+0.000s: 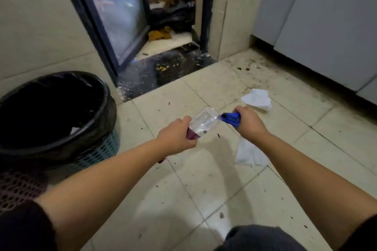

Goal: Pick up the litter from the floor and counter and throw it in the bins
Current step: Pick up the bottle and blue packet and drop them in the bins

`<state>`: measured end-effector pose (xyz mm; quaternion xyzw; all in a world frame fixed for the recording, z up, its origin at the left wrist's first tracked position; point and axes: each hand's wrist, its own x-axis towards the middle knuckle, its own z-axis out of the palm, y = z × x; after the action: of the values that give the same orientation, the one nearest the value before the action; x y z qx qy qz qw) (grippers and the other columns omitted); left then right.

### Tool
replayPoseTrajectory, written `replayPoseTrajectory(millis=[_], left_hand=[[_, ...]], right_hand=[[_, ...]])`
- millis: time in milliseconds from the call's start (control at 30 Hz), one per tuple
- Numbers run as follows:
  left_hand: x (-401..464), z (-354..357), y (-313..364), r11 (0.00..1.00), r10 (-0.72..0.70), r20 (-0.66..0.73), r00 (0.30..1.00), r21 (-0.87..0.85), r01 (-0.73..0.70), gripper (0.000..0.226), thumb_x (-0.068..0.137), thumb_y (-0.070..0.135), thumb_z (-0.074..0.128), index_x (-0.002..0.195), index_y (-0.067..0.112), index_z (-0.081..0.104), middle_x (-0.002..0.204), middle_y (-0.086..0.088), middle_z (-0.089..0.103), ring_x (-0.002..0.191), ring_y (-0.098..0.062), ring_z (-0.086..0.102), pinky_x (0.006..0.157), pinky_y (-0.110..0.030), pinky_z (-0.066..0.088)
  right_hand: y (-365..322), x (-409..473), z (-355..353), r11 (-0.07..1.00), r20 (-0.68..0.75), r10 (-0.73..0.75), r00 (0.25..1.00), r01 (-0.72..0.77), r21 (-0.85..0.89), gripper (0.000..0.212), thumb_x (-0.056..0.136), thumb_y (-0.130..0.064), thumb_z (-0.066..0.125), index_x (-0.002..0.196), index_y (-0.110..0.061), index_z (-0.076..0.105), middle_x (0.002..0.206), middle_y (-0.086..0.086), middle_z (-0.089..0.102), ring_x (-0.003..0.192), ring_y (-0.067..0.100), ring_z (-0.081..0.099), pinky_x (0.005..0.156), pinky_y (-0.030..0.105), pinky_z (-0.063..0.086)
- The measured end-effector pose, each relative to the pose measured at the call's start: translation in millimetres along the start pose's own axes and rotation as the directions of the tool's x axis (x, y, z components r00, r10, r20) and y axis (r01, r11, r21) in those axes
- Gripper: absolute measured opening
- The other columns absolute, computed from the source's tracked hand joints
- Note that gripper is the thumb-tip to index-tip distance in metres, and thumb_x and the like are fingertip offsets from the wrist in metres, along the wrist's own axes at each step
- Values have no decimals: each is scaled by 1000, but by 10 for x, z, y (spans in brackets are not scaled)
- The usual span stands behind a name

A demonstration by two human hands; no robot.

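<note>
A crushed clear plastic bottle (204, 121) with a dark red label sits in my left hand (177, 137), which grips its label end above the tiled floor. My right hand (250, 122) is closed around a crumpled blue wrapper (231, 118) that touches the bottle's far end. Two white tissues lie on the floor: one (257, 99) just beyond my right hand, another (250, 153) under my right wrist. A bin (98, 144) with a black liner and a teal mesh wall stands at the left, a pale scrap inside it.
A second, reddish mesh bin (18, 187) shows at the lower left edge. A glass door (114, 16) stands ajar ahead, with bags and clutter behind it. Grey cabinet fronts (326, 26) run along the right. Dark crumbs dot the tiles.
</note>
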<state>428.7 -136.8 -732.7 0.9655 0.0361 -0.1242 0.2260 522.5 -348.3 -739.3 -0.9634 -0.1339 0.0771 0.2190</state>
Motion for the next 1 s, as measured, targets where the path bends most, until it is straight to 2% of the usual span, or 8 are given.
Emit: replayPoseTrajectory(millis=[167, 367, 467, 600, 700, 767, 933, 1000], left_hand=[[-472, -1312, -855, 977, -125, -199, 972, -197, 86, 50, 77, 36, 68, 118, 18, 47, 104, -6, 64, 88, -24, 66, 76, -39, 58], [-1259, -2198, -2067, 881, -377, -331, 865, -417, 225, 41, 80, 31, 67, 116, 22, 50, 104, -3, 61, 93, -23, 60, 76, -30, 42], [-1552, -2294, -2561, 806, -449, -306, 840, -545, 232, 40, 72, 34, 71, 106, 21, 54, 99, -5, 64, 94, -25, 63, 80, -35, 46], [-1870, -2268, -2998, 754, -524, -262, 810, -585, 298, 43, 79, 32, 69, 114, 16, 51, 92, -1, 61, 81, -19, 59, 70, -30, 45], [-2080, -2339, -3243, 719, -560, -264, 785, -625, 303, 44, 80, 33, 68, 118, 19, 49, 97, -2, 62, 82, -18, 59, 65, -27, 45], [-2226, -2413, -3387, 693, -589, -288, 755, -661, 288, 45, 78, 31, 69, 118, 20, 50, 100, -4, 63, 84, -19, 60, 69, -28, 47], [-2575, -2530, -3748, 602, -703, -323, 634, -745, 288, 36, 81, 22, 69, 111, 17, 51, 88, -2, 61, 73, -15, 58, 67, -26, 47], [-2656, -2430, -3897, 536, -758, -260, 598, -771, 344, 31, 78, 23, 70, 104, 17, 54, 88, -6, 63, 73, -18, 61, 68, -27, 50]], right_hand=[[-1683, 390, -55, 973, -135, -145, 980, 166, 163, 18, 78, -3, 63, 81, -15, 49, 89, 13, 55, 70, 27, 51, 55, 26, 30], [-3409, 382, 420, 878, -121, -401, 908, 419, 232, 14, 79, -6, 64, 89, -10, 55, 105, 17, 54, 86, 30, 54, 74, 35, 44], [-3935, 351, 874, 866, 36, -490, 871, 482, 135, 25, 81, -9, 64, 104, -8, 55, 120, 20, 49, 104, 37, 55, 92, 43, 48], [-4178, 291, 1486, 901, 308, -397, 865, 432, -51, 51, 84, -20, 64, 129, -12, 43, 140, 20, 32, 120, 44, 47, 103, 48, 43], [-4226, 260, 1766, 910, 557, -199, 807, 363, -201, 100, 79, -36, 72, 151, -25, 4, 157, 21, 1, 140, 47, 22, 116, 50, 27], [-4342, 235, 1828, 875, 642, -152, 752, 404, -266, 110, 79, -39, 71, 150, -28, -12, 160, 17, -9, 144, 44, 13, 118, 49, 22], [-5208, -30, 1868, 798, 360, -578, 733, 600, 58, 59, 88, -21, 55, 143, -13, 35, 145, 21, 38, 131, 39, 41, 110, 44, 37], [-5541, -281, 1960, 666, 217, -744, 632, 729, 157, 45, 90, -20, 52, 134, -10, 47, 134, 17, 50, 124, 34, 48, 107, 42, 40]])
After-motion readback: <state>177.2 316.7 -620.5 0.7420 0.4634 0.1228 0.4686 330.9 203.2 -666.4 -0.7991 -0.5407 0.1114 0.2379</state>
